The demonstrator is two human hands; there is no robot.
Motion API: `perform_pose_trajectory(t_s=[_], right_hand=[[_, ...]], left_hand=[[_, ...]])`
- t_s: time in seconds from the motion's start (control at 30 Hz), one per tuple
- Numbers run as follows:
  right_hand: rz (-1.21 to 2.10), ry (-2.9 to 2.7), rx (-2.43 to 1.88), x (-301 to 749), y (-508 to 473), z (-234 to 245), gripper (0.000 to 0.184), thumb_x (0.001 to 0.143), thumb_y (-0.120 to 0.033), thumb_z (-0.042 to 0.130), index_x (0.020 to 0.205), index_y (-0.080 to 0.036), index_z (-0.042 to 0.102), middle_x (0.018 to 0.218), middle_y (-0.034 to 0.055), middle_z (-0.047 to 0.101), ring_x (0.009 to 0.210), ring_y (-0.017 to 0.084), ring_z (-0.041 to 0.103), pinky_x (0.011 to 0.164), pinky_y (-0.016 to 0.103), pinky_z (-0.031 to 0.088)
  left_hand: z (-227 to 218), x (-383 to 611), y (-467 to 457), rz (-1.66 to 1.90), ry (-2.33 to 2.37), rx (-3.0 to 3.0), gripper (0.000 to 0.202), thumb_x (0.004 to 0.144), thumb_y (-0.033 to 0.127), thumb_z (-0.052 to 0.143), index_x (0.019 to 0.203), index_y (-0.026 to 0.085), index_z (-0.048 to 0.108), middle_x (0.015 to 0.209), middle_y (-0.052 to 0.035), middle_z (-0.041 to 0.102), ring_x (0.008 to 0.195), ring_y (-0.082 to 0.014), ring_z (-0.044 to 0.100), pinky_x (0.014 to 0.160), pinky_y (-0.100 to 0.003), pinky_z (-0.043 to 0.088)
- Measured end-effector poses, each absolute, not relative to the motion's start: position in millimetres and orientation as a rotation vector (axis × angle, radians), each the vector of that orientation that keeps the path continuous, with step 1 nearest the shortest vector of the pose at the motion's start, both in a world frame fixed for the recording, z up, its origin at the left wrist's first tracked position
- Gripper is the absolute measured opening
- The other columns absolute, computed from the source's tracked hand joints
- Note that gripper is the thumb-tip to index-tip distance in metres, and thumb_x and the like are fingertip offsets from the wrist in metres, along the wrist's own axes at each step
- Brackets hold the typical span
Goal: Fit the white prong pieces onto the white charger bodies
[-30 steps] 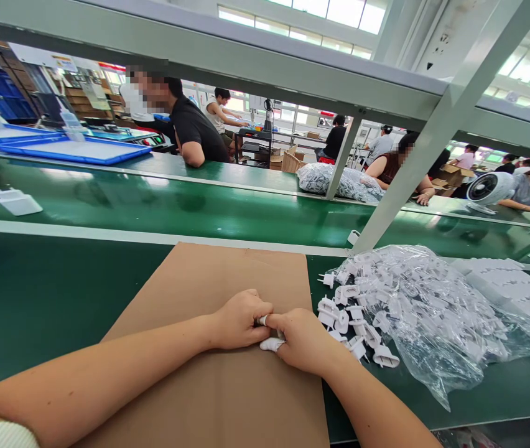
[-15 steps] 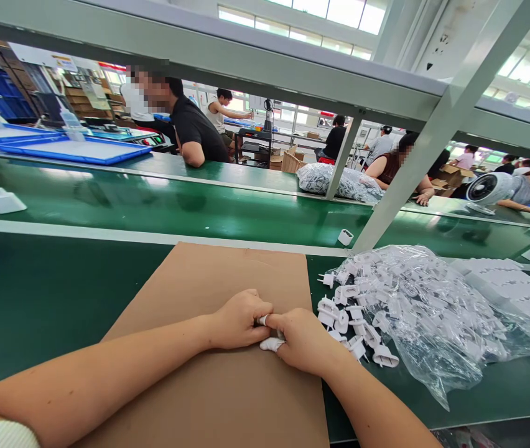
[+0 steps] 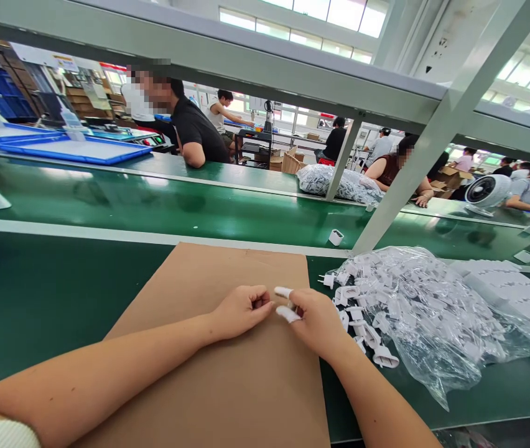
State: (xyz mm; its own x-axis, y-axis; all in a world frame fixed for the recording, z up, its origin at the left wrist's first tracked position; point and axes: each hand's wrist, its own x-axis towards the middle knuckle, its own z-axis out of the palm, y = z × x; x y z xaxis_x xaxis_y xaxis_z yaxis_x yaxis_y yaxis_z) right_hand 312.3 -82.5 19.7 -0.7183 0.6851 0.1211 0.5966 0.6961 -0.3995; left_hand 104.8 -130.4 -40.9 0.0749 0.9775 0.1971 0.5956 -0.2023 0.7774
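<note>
Both hands are over the brown cardboard sheet, which lies on the green counter at lower centre of the frame. The left hand has its fingers curled in and its thumb reaching along below them; I cannot tell whether anything small is tucked inside. The right hand sits just beside it, thumb and index finger parted and pointing left (both tips wear white finger covers), with a narrow gap between the two hands. Its other fingers are folded out of sight.

The loose white plug pieces lie right of centre, past the cardboard's right edge, and the right hand is clearly the nearer one, its back and wrist screening part of them from view. They are just beside that hand, on the side away from its fingertips. The lowest piece rests with its long axis running mostly sideways, dipping a little towards the right; the others point various ways, some with pins showing. Farther right, the clear plastic bag holds many more, bunched together. Beyond the cardboard, towards mid-frame, a small white block is on the green belt, well apart from the left hand.
</note>
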Motion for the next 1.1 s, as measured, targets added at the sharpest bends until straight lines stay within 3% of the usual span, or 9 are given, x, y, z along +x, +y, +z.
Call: perform_pose_trajectory(t_s=[0.13,0.23,0.3,0.5,0.8,0.93,1.1], right_hand=[[0.206,-2.498,-1.342,322.8,-70.0,27.5,0.039,0.098,-0.029,0.059,0.136,-0.021,0.064,0.117,0.0108,0.069,0.109,0.026,0.062,0.087,0.034,0.044],[-0.035,-2.503,-1.637,330.9,-59.7,28.2,0.052,0.093,-0.024,0.063,0.144,-0.018,0.058,0.140,0.0173,0.060,0.128,0.036,0.054,0.099,0.044,0.042],[-0.069,-2.534,-1.750,334.1,-54.1,26.4,0.048,0.091,-0.020,0.061,0.139,-0.017,0.062,0.140,0.0182,0.060,0.128,0.037,0.055,0.100,0.046,0.041],[0.013,-2.514,-1.680,334.9,-44.3,20.2,0.043,0.088,-0.013,0.057,0.129,-0.021,0.069,0.131,0.0130,0.062,0.115,0.027,0.063,0.105,0.043,0.036],[0.110,-2.437,-1.509,334.9,-30.1,2.7,0.052,0.077,0.002,0.054,0.122,-0.016,0.073,0.115,0.0135,0.058,0.109,0.027,0.062,0.098,0.036,0.044],[0.235,-2.327,-1.378,334.5,-29.1,-1.9,0.048,0.078,-0.003,0.058,0.122,-0.015,0.071,0.120,0.0140,0.055,0.104,0.027,0.064,0.095,0.038,0.050],[0.397,-2.299,-1.045,324.3,-48.0,2.8,0.040,0.085,-0.017,0.062,0.125,-0.015,0.068,0.126,0.0149,0.058,0.120,0.029,0.058,0.106,0.042,0.047]], left_hand=[[-39.8,104.9,-130.6,1.019,1.533,1.762,0.033,0.089,0.045,0.057,0.069,0.019,0.051,0.060,0.0036,0.050,0.056,-0.0118,0.041,0.053,-0.024,0.032],[-39.2,105.0,-131.7,1.018,1.540,1.777,0.033,0.088,0.044,0.057,0.068,0.019,0.052,0.061,0.0029,0.052,0.057,-0.0122,0.042,0.053,-0.025,0.032],[-38.8,105.0,-132.1,1.010,1.550,1.798,0.033,0.088,0.045,0.057,0.068,0.019,0.052,0.061,0.0026,0.053,0.057,-0.0126,0.044,0.053,-0.025,0.033],[-37.8,104.8,-131.9,1.004,1.548,1.842,0.033,0.088,0.045,0.056,0.067,0.020,0.052,0.061,0.0020,0.054,0.057,-0.0133,0.045,0.055,-0.026,0.034],[-36.1,106.5,-133.7,0.975,1.576,1.849,0.032,0.088,0.046,0.055,0.068,0.020,0.053,0.063,0.0008,0.057,0.062,-0.0153,0.047,0.060,-0.028,0.037],[-36.6,106.4,-133.0,1.000,1.552,1.764,0.034,0.086,0.047,0.057,0.067,0.020,0.053,0.062,0.0016,0.053,0.060,-0.0146,0.044,0.057,-0.027,0.034],[-31.3,103.9,-129.2,1.237,1.578,1.478,0.038,0.083,0.055,0.060,0.069,0.020,0.052,0.062,0.0034,0.047,0.058,-0.0128,0.040,0.056,-0.026,0.032]])
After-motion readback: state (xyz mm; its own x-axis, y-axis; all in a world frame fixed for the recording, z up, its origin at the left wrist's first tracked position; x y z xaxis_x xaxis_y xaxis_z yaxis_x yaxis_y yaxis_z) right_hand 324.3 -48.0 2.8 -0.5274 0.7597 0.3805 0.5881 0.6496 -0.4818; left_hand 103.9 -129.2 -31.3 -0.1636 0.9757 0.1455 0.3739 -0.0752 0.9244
